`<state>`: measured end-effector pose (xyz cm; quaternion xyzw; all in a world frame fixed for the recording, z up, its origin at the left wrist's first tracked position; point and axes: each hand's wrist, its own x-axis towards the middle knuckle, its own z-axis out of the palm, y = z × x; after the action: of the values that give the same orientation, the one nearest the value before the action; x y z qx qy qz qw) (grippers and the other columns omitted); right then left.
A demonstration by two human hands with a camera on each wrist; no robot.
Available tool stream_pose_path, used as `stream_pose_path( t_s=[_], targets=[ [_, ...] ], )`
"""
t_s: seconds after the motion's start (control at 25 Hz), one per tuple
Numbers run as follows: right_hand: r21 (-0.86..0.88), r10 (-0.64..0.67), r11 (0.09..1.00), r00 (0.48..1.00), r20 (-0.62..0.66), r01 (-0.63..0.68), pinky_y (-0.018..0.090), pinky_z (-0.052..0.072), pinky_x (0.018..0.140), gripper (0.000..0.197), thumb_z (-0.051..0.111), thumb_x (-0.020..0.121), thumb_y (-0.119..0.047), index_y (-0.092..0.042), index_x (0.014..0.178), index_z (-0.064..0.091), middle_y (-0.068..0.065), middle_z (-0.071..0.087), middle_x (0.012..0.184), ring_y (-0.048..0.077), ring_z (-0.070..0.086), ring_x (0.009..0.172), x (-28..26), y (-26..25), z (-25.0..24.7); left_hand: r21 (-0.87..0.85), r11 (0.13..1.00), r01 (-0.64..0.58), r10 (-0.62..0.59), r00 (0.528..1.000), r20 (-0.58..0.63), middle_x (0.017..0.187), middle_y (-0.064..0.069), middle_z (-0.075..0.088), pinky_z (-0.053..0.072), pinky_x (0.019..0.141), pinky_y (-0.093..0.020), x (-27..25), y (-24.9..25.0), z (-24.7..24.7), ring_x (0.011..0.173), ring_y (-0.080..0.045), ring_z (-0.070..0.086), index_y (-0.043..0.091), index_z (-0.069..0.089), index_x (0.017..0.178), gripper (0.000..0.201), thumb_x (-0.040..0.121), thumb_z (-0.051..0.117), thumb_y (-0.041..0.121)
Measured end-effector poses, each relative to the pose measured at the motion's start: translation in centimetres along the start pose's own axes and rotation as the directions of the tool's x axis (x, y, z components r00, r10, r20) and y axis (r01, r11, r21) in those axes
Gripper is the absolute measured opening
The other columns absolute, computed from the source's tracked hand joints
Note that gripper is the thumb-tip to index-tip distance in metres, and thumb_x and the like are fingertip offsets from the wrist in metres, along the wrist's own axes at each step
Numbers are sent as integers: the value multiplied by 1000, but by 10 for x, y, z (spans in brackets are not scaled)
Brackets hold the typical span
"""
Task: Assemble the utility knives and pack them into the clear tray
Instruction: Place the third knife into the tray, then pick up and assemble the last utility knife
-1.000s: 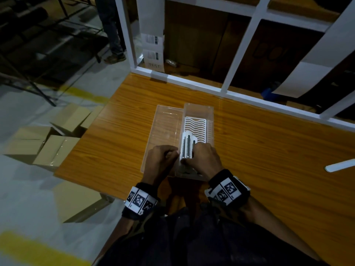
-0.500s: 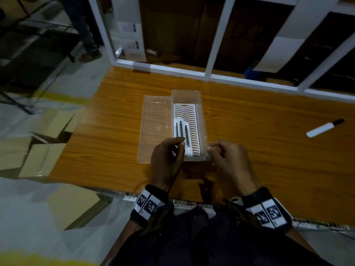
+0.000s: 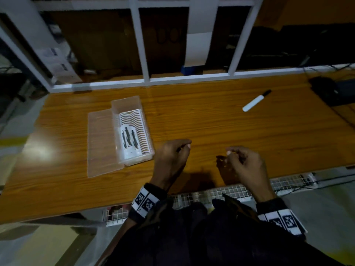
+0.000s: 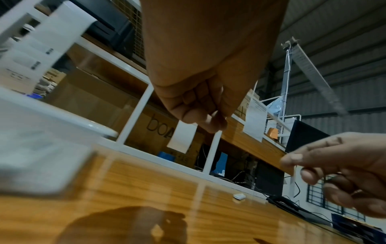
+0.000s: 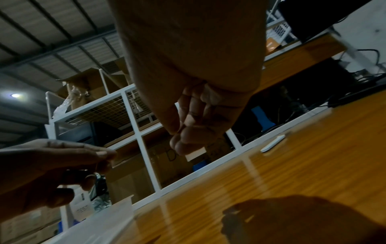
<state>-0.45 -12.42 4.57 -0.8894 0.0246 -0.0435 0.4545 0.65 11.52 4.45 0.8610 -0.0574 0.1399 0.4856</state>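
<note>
The clear tray (image 3: 132, 131) lies on the desk (image 3: 230, 127) just left of the left hand (image 3: 172, 160) and apart from it, its flat clear lid (image 3: 100, 143) spread open on its far-left side; inside sits a white ribbed insert (image 3: 132, 133) with dark toothed strips, whether knife parts I cannot tell; the right hand (image 3: 244, 166) hovers well to the right of the tray; a white marker (image 3: 256, 100) with a black cap lies far off toward the back right; the desk is glossy orange wood, backed by a white frame (image 3: 142, 47) with cardboard boxes behind; the room is dim; both hands are held apart over the desk's near edge, fingers loosely curled, thumb near fingertips; whether either pinches some small thing I cannot tell.
</note>
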Motion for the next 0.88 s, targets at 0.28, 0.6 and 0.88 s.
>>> stream_pose_path(
  t_s=[0.28,0.6,0.88],
  targets=[
    [17,-15,1000,1000,-13,15,47,51,57,25,53,105,-26,-25,128,63,3,75,99,35,67,78,33,88,-99,-64,990,128,-123,990,72,93,5,73,55,73,-22,1,52,111,80,10,64,13,76,111,17,100,65,19],
    [67,-2,998,999,-54,5,49,58,80,30,59,101,-24,-21,131,60,3,70,103,25,69,100,104,128,-132,12,986,164,-163,973,165,90,5,71,51,66,-14,37,79,171,77,2,64,11,76,111,19,100,63,20],
    [36,68,997,997,-32,-67,40,57,80,37,58,98,-13,-17,135,57,2,65,103,20,65,92,173,114,-90,216,942,257,-301,931,205,91,-6,75,61,72,-40,98,24,193,77,-22,71,7,63,134,39,99,56,22]
  ],
)
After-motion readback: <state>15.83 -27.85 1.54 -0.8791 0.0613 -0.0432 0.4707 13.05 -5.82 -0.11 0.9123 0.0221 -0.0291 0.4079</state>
